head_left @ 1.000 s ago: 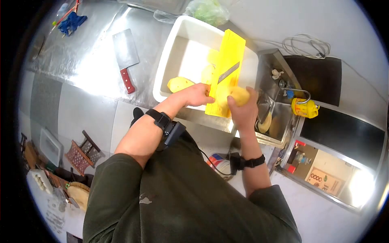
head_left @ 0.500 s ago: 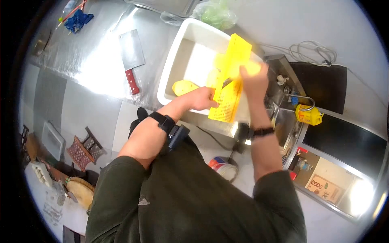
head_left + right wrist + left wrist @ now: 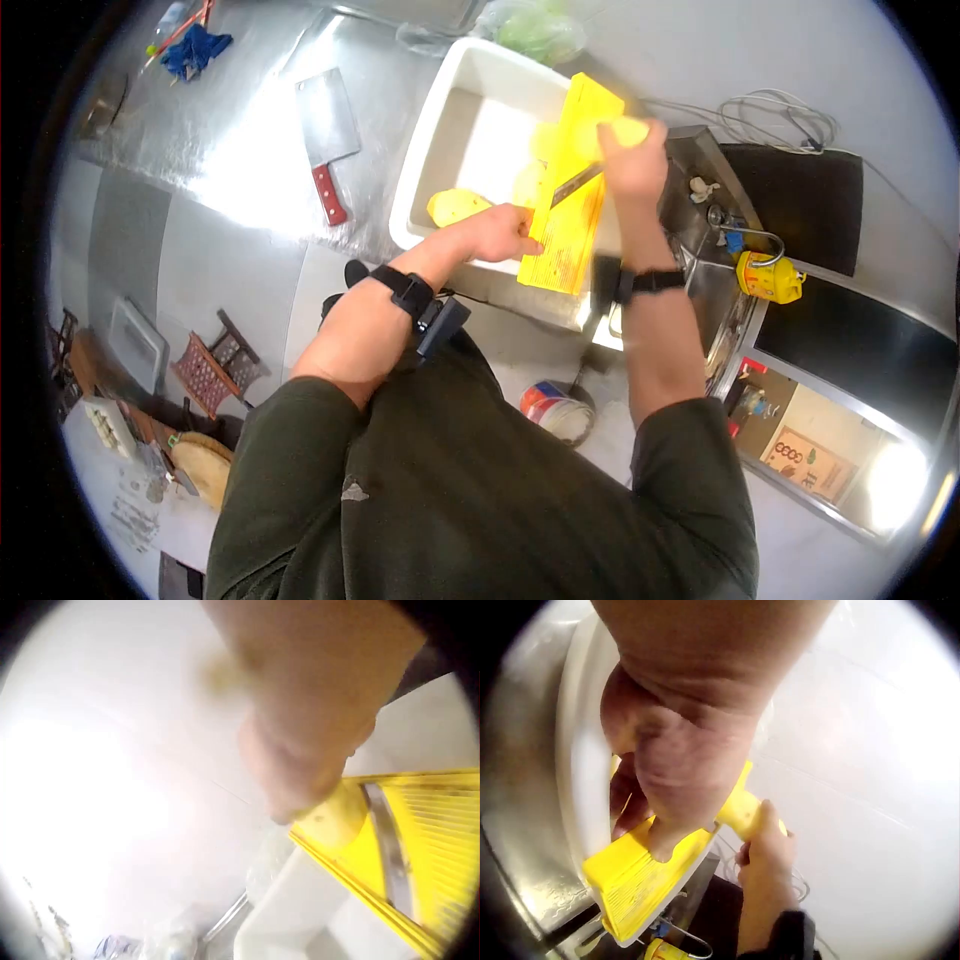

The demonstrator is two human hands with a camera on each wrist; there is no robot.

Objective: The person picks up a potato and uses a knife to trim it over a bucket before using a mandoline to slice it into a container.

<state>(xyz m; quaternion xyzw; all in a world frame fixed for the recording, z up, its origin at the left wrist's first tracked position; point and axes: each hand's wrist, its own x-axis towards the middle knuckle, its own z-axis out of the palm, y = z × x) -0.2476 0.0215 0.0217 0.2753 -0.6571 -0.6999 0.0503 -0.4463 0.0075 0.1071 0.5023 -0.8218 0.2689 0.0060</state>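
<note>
A yellow mandoline slicer (image 3: 558, 250) with a slanted metal blade (image 3: 577, 186) lies across the right part of a white basin (image 3: 437, 135). My left hand (image 3: 495, 233) grips its near end by the edge, thumb on top in the left wrist view. On the slicer's far part, beyond the blade, my right hand (image 3: 637, 168) holds a peeled potato (image 3: 335, 820). In the right wrist view the potato sits against the slicer face close to the blade. Another peeled potato (image 3: 456, 206) lies in the basin beside my left hand, and pale yellow pieces (image 3: 530, 182) show under the slicer.
Left of the basin a cleaver (image 3: 327, 125) with a red handle lies on the steel counter (image 3: 230, 130). A plastic bag with something green (image 3: 540, 30) sits behind the basin. To the right are a sink, a tap and a yellow bottle (image 3: 768, 277).
My right hand has moved the potato from the slicer's near end, up past the blade, to its far part. The left hand keeps its grip on the slicer.
</note>
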